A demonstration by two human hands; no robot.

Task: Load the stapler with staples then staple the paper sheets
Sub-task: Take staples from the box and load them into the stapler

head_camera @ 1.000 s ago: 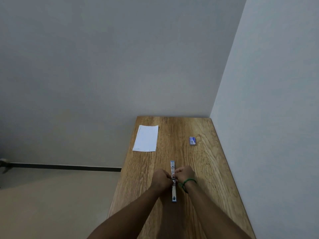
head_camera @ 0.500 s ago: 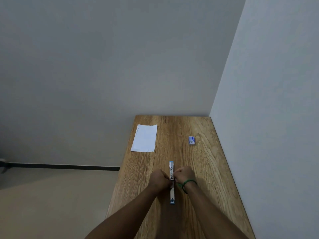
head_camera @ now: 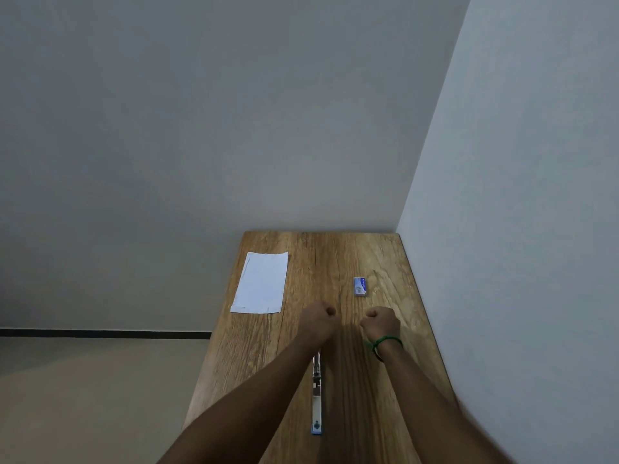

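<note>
While stapler (head_camera: 317, 406) lies opened out flat, lengthwise on wooden table (head_camera: 335, 259), both hands sit beyond its far end. Left hand (head_camera: 316, 321) curled in fist, forearm crossing over that end. Right hand (head_camera: 380, 324) also fisted, apart to right, green band (head_camera: 385, 341) on wrist. Nothing seen in either fist. Paper sheets (head_camera: 261, 283) far left; staple box (head_camera: 360, 287) just beyond right hand.

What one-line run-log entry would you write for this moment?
stapler open flat on table | left hand, right hand: fisted, seemingly empty | staple box, paper: untouched
</note>
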